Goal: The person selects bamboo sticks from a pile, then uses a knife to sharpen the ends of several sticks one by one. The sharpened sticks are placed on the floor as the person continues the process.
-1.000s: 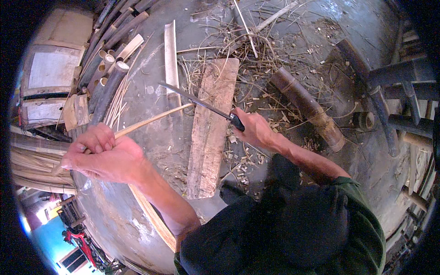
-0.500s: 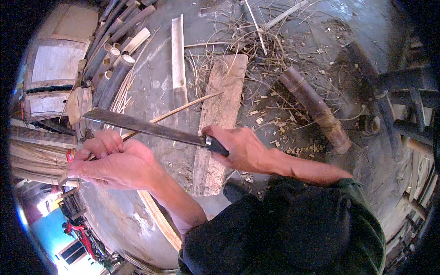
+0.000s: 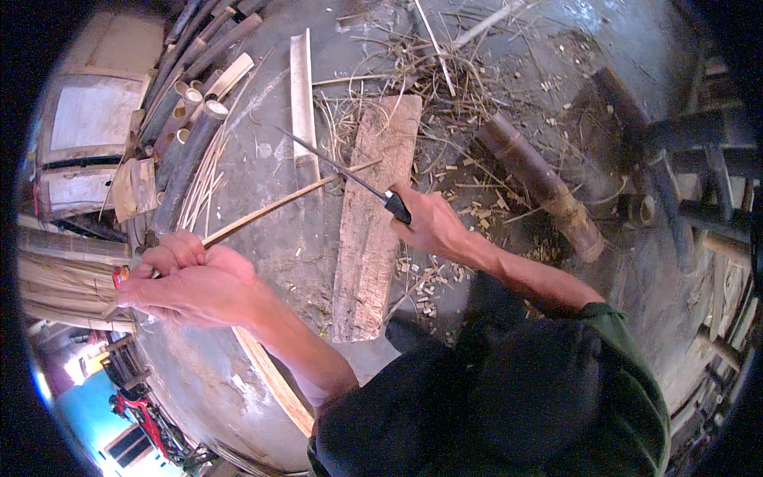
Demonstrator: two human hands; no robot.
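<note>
L hand point(image 3: 195, 278), left of the plank point(image 3: 367, 262): grip closed round bamboo strip point(image 3: 278, 205), far end over plank. R hand point(image 3: 429, 219), just right of plank: grip closed on knife point(image 3: 362, 181) handle. Poss. risk: strip twists, blade skids twd L fingers. Hollow bamboo tubes point(image 3: 195, 151) up-left of plank; contents n/k.

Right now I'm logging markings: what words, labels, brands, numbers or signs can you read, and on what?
No readable text.
Wooden board and knife handle: none visible.
Small red patch by the left hand, and red vehicle: too small and blurred.
</note>
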